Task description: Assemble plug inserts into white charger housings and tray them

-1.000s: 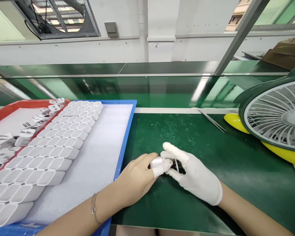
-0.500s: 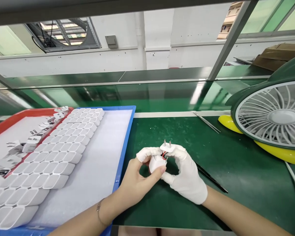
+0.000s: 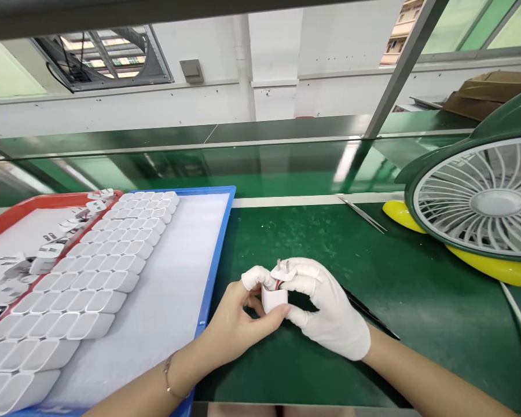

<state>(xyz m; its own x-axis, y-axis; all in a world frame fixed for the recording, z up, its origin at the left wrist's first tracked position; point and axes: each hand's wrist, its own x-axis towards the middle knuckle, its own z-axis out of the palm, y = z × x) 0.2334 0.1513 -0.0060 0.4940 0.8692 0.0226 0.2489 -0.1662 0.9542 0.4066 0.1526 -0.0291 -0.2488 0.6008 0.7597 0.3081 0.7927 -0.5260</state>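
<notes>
My left hand (image 3: 237, 318), bare but for a white finger cot on the forefinger, pinches a small white charger housing (image 3: 274, 299) from the left. My right hand (image 3: 332, 313), in a white glove, holds the white plug cap (image 3: 282, 271) with two metal prongs just above the housing; red wires show between the two parts. Both hands hover over the green bench mat (image 3: 417, 301), right of the blue tray (image 3: 219, 243).
The blue tray holds rows of white charger housings (image 3: 91, 284) on white foam. A red tray (image 3: 8, 217) at far left holds loose pronged plug caps. Black tweezers (image 3: 369, 315) lie behind my right hand, metal tweezers (image 3: 362, 214) farther back. A green-and-yellow fan (image 3: 481, 208) stands at right.
My hands lifted the parts off the mat and turned the prongs upward. The plug cap has since come down closer to the housing.
</notes>
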